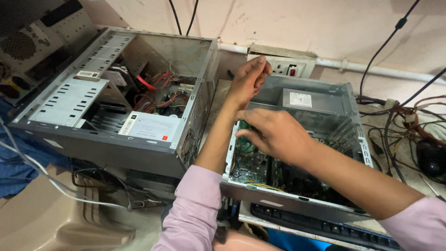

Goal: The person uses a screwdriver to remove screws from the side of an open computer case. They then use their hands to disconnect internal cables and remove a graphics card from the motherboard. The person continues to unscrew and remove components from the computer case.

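Head view shows the right hand (274, 132) pinching a green circuit card (245, 139) (thin, stiff, fragile) inside the open computer case (357, 139). It is best held by its edges. The left hand (248, 81) hovers above, fingers curled shut on nothing visible.

A stained, pale pink wall (325, 28) backs the workspace, with a white conduit pipe (371, 69) running along it. Black cables (385, 46) hang down beside a wall socket (283, 67).

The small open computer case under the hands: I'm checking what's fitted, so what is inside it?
Inside the small case lie a green circuit board and a grey power supply box. The right hand touches a green card; the forearm covers the middle.
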